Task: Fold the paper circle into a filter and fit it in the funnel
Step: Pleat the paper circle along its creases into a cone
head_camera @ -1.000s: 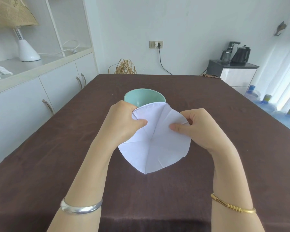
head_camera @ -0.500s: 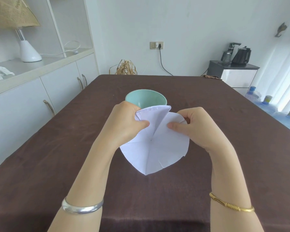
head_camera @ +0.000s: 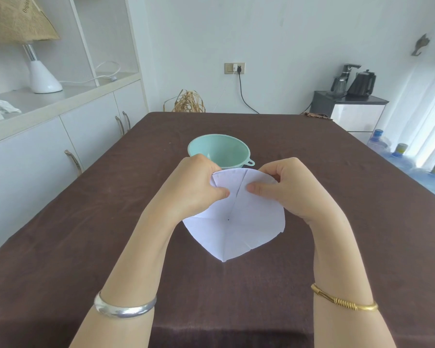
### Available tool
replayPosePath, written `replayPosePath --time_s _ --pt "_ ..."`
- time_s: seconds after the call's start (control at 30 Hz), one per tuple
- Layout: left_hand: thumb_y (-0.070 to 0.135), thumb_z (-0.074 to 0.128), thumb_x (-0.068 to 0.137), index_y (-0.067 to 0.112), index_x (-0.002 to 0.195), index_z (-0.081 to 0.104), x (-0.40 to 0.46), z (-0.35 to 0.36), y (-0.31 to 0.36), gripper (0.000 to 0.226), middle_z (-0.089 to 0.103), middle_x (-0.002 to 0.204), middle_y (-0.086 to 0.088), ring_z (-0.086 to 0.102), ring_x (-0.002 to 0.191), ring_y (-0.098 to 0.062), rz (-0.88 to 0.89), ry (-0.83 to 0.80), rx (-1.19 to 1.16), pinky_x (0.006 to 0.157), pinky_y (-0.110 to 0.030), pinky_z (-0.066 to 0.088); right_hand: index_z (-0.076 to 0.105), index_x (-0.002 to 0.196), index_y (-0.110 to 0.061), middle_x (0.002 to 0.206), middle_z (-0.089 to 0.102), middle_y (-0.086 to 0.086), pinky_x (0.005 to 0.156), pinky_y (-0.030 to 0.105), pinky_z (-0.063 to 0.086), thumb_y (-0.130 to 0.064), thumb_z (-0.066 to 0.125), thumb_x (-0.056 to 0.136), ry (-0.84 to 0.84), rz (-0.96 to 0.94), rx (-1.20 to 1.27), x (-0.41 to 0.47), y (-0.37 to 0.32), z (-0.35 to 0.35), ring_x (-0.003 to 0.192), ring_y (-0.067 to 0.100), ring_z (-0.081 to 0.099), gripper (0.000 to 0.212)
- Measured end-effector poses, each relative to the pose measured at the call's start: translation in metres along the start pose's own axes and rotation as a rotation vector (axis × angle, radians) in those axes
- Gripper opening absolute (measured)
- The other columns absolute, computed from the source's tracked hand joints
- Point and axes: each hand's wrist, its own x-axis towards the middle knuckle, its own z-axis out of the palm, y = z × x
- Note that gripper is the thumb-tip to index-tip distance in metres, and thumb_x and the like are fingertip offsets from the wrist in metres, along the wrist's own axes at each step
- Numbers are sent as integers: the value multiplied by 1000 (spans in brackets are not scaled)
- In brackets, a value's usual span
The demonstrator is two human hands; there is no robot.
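Note:
A white paper circle (head_camera: 239, 227) with radial creases is held above the brown table, partly cupped, its near edge pointing toward me. My left hand (head_camera: 196, 187) pinches the paper's far left edge between thumb and fingers. My right hand (head_camera: 286, 189) pinches the far right edge, thumb lying on the paper's top face. A pale green funnel (head_camera: 219, 149) with a small loop tab stands on the table just beyond both hands, its mouth facing up and nothing inside.
The brown tablecloth (head_camera: 111, 247) covers the whole table. White cabinets (head_camera: 48, 151) with a lamp (head_camera: 39, 69) line the left side. Water bottles (head_camera: 399, 156) and a dark stand with kettles (head_camera: 352, 101) are at the right. A straw bundle (head_camera: 189, 102) sits behind the table.
Both hands drew closer together at the paper's far edge, narrowing the fold between them. The paper sits lower in view, so more of the funnel and its tab shows.

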Motion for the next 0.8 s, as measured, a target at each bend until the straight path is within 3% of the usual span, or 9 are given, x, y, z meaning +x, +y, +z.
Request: replayPosePath --time_s 0.13,0.3,0.43,0.57,0.63,0.73,0.8 --pt "22 76 66 7 66 59 0 -2 11 23 45 54 -6 37 52 -24 29 -3 102 51 -28 32 65 57 -19 52 50 -1 50 25 33 -15 70 77 -4 9 -53 -1 -4 2 51 15 41 21" --pt "26 78 68 20 48 38 8 0 27 45 36 50 3 36 49 -19 69 -74 261 45 -25 21 69 64 -4 49 37 0 44 21 25 -18 74 73 -33 -33 -110 -3 -9 4 47 11 29 18" --pt "27 79 67 21 54 40 9 6 28 41 41 52 4 39 47 -12 59 -102 333 44 -24 24 63 56 -3 41 28 -5 37 16 19 -16 73 73 -16 -40 -157 -3 -9 4 41 11 27 24" --pt "27 80 65 20 59 43 7 10 28 38 43 53 5 40 48 -10 55 -97 381 44 -24 24 44 40 -15 37 24 -4 35 16 18 -14 71 73 -15 -31 -175 -4 -9 5 39 12 25 42" --pt "27 81 64 18 66 51 7 9 27 31 44 52 5 40 47 -10 50 -118 388 44 -24 24 42 42 -13 36 25 -4 37 17 16 -15 71 74 -51 -25 -199 -4 -10 5 38 12 24 43" --pt "26 81 64 19 59 44 6 8 28 38 43 51 5 41 46 -11 54 -143 391 43 -24 23 37 44 -14 34 24 -5 35 16 14 -20 69 78 -73 -24 -193 -5 -13 6 36 11 23 47" --pt "25 80 65 18 63 50 5 8 28 32 44 52 5 43 47 -12 59 -153 370 44 -24 25 34 44 -13 35 21 -4 33 16 15 -22 67 81 -63 -35 -165 -6 -13 6 37 12 20 51"
